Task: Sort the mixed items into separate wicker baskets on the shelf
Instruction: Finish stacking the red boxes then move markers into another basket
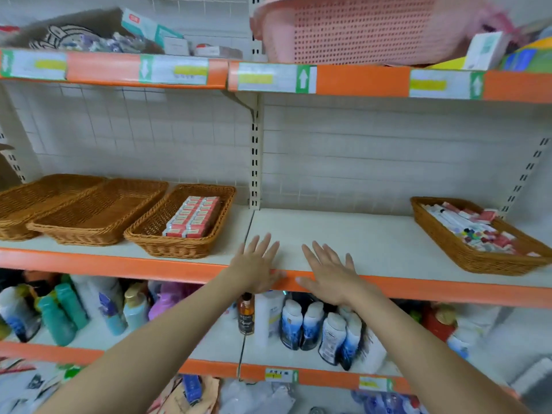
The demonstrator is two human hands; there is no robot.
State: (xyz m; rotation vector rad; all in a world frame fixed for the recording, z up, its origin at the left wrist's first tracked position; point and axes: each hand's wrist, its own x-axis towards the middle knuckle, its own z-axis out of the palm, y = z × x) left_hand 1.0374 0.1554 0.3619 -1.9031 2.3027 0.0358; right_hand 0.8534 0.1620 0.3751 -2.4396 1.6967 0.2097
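On the middle shelf (343, 231), several wicker baskets stand in view. Two at the left (30, 201) (98, 210) hold nothing I can see. A third wicker basket (149, 228) holds rows of small red-and-white boxes (194, 216). At the far right, another wicker basket (478, 258) is full of mixed items (469, 225): white tubes, red boxes, small colourful pieces. My left hand (257, 264) and my right hand (328, 270) lie flat, fingers spread, on the shelf's front edge between the baskets. Neither hand holds anything.
A pink perforated plastic basket (358, 28) and assorted boxes (167, 34) sit on the top shelf. The shelf below is crowded with bottles (313, 324). Bags and packets (191, 392) lie at the bottom. Orange rails with price labels (268, 77) front every shelf.
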